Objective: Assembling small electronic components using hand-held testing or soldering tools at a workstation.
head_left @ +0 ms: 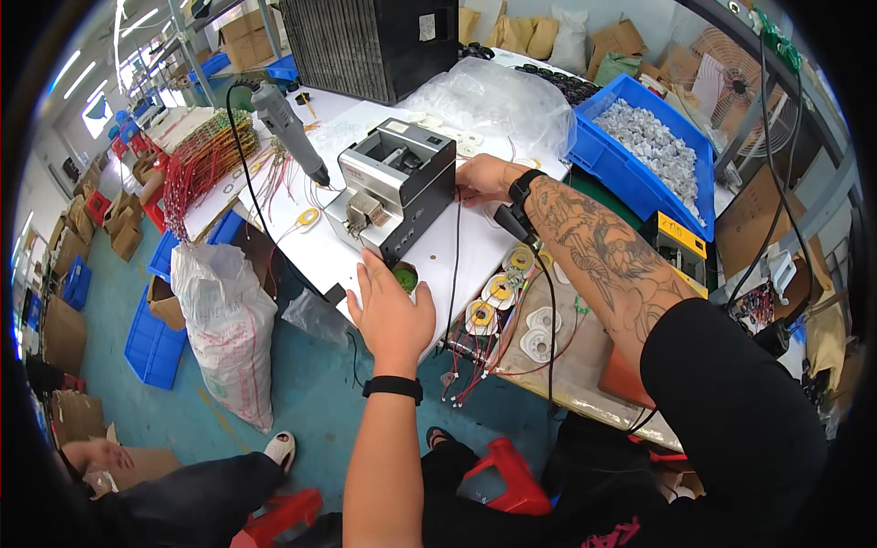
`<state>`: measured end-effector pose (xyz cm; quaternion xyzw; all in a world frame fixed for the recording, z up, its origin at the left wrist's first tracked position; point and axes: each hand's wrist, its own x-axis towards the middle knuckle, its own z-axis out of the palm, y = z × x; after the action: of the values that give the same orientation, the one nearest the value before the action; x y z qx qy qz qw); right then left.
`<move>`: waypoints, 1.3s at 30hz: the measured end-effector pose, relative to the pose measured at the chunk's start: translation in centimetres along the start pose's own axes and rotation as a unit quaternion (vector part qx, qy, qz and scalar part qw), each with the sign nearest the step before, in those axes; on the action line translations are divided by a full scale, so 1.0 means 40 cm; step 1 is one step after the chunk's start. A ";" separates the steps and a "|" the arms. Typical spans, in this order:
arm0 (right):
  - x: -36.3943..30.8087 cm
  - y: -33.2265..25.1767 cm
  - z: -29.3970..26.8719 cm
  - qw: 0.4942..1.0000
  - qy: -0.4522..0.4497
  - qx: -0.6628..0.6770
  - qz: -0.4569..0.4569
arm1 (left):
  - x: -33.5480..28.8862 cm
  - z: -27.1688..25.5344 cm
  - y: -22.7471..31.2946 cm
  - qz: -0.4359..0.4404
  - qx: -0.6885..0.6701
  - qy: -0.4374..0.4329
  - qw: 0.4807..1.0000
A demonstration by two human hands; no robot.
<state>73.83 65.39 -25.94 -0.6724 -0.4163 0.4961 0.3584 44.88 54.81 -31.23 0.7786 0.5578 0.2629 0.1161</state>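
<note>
A grey and black screw feeder stands on the white worktable. My left hand is at its near lower edge, fingers spread, fingertips at or close to the housing. Beside those fingers sits a small round container with green contents. My right hand reaches to the feeder's far right side, fingers bent in against it. A black cable runs down from that spot; whether the fingers pinch its end is hidden. Left of the feeder, a grey electric screwdriver hangs tip down above the table.
A blue bin of clear plastic parts stands at the right. Wired round yellow-and-white parts lie below it. Red wire bundles and a white woven sack are at the left. Another person's hand shows lower left, near red stools.
</note>
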 end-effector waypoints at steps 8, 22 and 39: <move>0.030 0.060 0.011 0.991 0.017 -0.070 -0.115 | -0.003 0.002 -0.007 -0.008 0.007 0.000 1.000; 0.034 0.060 0.022 0.992 0.018 0.014 -0.125 | -0.002 -0.012 0.010 -0.005 0.016 -0.011 1.000; 0.044 0.054 0.007 0.991 0.002 -0.065 -0.120 | -0.001 -0.010 0.029 -0.014 0.017 -0.023 0.999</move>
<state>74.29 66.17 -28.59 -0.6406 -0.5246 0.4202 0.3712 45.58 54.32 -30.36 0.7782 0.5704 0.2340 0.1190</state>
